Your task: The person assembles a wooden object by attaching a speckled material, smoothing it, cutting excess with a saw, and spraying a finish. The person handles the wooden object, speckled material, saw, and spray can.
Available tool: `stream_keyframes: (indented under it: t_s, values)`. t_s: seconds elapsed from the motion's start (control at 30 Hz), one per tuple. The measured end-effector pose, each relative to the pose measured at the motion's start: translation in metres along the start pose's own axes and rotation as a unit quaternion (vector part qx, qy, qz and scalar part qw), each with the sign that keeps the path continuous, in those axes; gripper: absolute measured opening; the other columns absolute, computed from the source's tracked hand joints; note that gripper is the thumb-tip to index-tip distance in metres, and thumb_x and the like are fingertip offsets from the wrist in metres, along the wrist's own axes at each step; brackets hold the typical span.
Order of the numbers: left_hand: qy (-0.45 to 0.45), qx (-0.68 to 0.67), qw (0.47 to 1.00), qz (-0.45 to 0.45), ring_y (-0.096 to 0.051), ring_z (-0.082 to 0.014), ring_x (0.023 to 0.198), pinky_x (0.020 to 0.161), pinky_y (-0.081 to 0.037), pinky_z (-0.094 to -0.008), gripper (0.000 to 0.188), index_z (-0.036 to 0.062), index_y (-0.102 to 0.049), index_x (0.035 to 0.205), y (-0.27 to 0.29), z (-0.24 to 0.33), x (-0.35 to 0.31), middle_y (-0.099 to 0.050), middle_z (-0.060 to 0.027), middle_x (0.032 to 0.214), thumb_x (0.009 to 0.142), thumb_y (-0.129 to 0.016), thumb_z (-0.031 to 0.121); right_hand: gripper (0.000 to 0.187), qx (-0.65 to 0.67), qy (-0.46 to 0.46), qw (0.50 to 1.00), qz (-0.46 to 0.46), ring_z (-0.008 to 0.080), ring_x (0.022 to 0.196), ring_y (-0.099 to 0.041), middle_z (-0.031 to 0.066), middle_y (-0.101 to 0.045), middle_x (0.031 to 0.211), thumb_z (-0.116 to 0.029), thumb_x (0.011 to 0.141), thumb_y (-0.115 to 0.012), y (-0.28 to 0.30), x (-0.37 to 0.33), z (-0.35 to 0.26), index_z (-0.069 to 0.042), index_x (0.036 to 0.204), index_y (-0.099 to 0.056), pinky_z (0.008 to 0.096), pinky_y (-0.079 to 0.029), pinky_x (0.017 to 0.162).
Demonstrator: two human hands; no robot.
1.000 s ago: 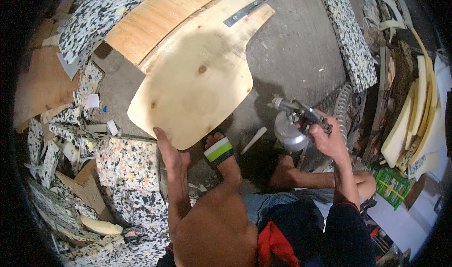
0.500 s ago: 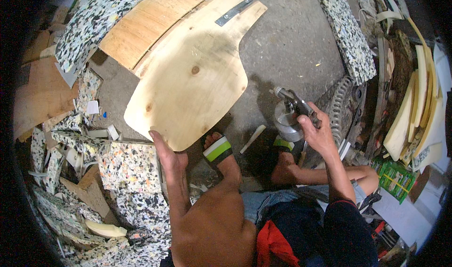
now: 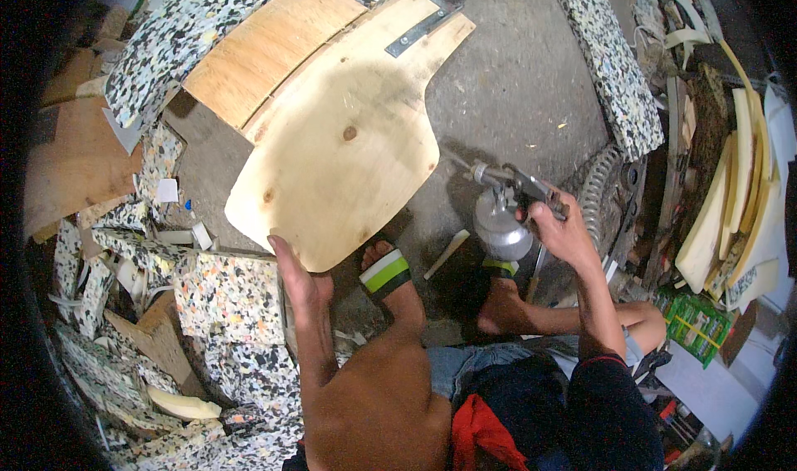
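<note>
A pale wooden board with rounded corners, dark knots and a narrower far end slants across the upper middle. My left hand grips its near rounded end, thumb along the edge and fingers hidden underneath. A dark metal bracket is fixed to the narrow far end. My right hand is closed around the handle of a spray gun with a silver cup hanging under it. The gun's nozzle faces left at the board's right edge, apart from it, with a faint mist in front.
A plywood panel lies against the board's far left side. Speckled foam blocks crowd the left, and a foam slab lies at the far right. A coiled hose runs near my right hand. Yellowish foam strips stand further right.
The spray gun has tilted and shifted slightly left and down, and a faint mist now shows before its nozzle. The board has shifted slightly right and down in the picture.
</note>
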State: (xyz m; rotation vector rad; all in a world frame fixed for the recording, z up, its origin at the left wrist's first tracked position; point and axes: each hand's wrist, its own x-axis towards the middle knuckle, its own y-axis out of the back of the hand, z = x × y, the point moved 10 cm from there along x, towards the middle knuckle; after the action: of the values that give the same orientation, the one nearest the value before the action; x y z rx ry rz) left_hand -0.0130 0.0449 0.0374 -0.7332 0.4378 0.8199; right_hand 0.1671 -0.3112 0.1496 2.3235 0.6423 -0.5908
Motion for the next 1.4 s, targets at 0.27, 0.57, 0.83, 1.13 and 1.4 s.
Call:
stream_keyframes:
  t_s: [0.27,0.57,0.83,1.13,1.4]
  values:
    - [0.031,-0.046,0.997,0.048,-0.042,-0.0316,0.141,0.115,-0.038,-0.0486,0.074,0.0071,-0.023,0.158,0.013,-0.015,0.008,-0.039,-0.0147,0.156,0.106,-0.034,0.059,0.057,-0.031,-0.015,0.987,0.155,0.0140,0.084,-0.062,0.0097,-0.069,0.095,-0.035,0.097,-0.070,0.027,0.006,0.005,0.010,0.130,-0.057,0.0298,-0.052,0.078]
    - [0.109,-0.133,0.985,0.023,-0.044,-0.0327,0.139,0.114,-0.040,-0.0520,0.066,0.0095,-0.031,0.155,-0.030,-0.086,-0.011,-0.042,-0.0124,0.154,0.106,-0.040,0.054,0.042,0.018,-0.110,0.979,0.168,0.0125,0.077,-0.060,0.0050,-0.066,0.085,-0.037,0.099,-0.067,0.065,-0.039,0.049,0.003,0.110,-0.060,0.0300,-0.051,0.071]
    - [0.246,-0.209,0.933,-0.160,-0.038,-0.0311,0.145,0.119,-0.034,-0.0548,0.075,0.0119,-0.028,0.157,-0.132,-0.153,-0.026,-0.040,-0.0096,0.157,0.100,-0.058,0.050,0.048,-0.143,-0.080,0.937,0.309,0.0270,0.093,-0.064,0.0199,-0.068,0.101,-0.041,0.096,-0.069,0.118,-0.061,0.089,0.004,0.114,-0.066,0.0378,-0.049,0.090]
    - [0.205,-0.143,0.940,-0.230,-0.041,-0.0355,0.143,0.116,-0.038,-0.0592,0.079,0.0109,-0.025,0.157,-0.162,-0.134,-0.035,-0.039,-0.0133,0.156,0.101,-0.048,0.060,0.050,-0.087,-0.041,0.959,0.268,0.0222,0.092,-0.067,0.0189,-0.074,0.098,-0.040,0.094,-0.070,0.123,-0.010,0.089,0.007,0.110,-0.071,0.0346,-0.052,0.086]
    - [0.255,-0.114,0.932,-0.230,-0.039,-0.0350,0.144,0.117,-0.035,-0.0603,0.079,0.0116,-0.023,0.158,-0.175,-0.152,-0.037,-0.035,-0.0132,0.159,0.101,-0.047,0.060,0.048,-0.044,-0.072,0.966,0.243,0.0157,0.078,-0.060,0.0126,-0.069,0.082,-0.038,0.095,-0.069,0.122,0.002,0.088,0.008,0.112,-0.069,0.0322,-0.050,0.077]
